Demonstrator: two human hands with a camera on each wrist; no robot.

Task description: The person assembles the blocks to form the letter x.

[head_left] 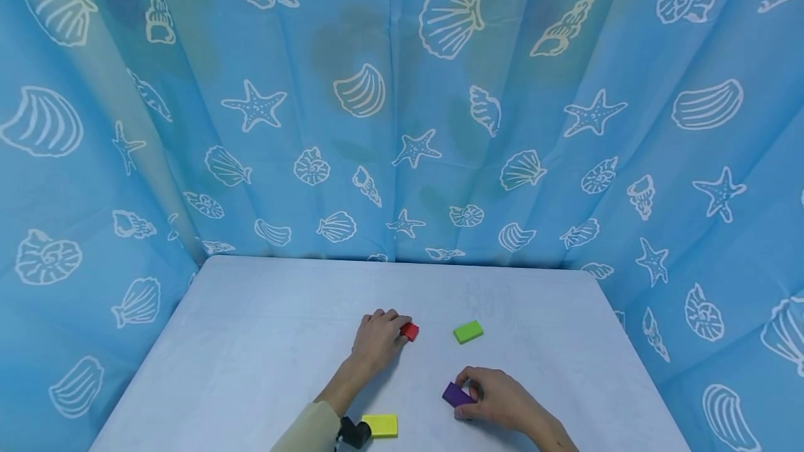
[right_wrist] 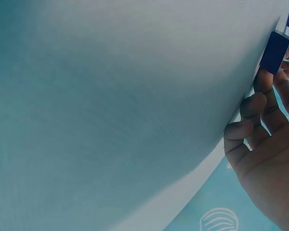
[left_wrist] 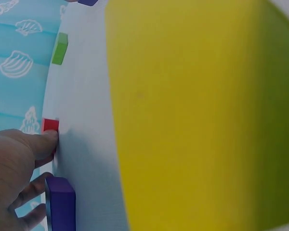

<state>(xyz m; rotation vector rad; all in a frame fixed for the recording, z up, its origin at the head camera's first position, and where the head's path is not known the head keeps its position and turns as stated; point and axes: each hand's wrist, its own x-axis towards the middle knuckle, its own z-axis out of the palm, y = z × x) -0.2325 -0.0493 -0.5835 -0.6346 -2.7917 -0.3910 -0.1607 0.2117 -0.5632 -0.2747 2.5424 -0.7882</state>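
My left hand (head_left: 379, 342) pinches a small red block (head_left: 410, 331) on the white table, thumb and finger on its sides. In the left wrist view a purple block (left_wrist: 61, 204) stands beside that hand's lower fingers; the hand hides it in the head view. My right hand (head_left: 499, 398) holds another purple block (head_left: 458, 395) at its fingertips, nearer the front. The right wrist view shows this held block (right_wrist: 274, 52) dark and tilted, with the other fingers curved below it.
A green block (head_left: 467, 332) lies right of the red one. Close by the left forearm is a yellow block (head_left: 380, 426), next to the black wrist device (head_left: 354, 432). The white table (head_left: 251, 354) ends at a blue shell-print curtain (head_left: 389, 180) behind and at both sides.
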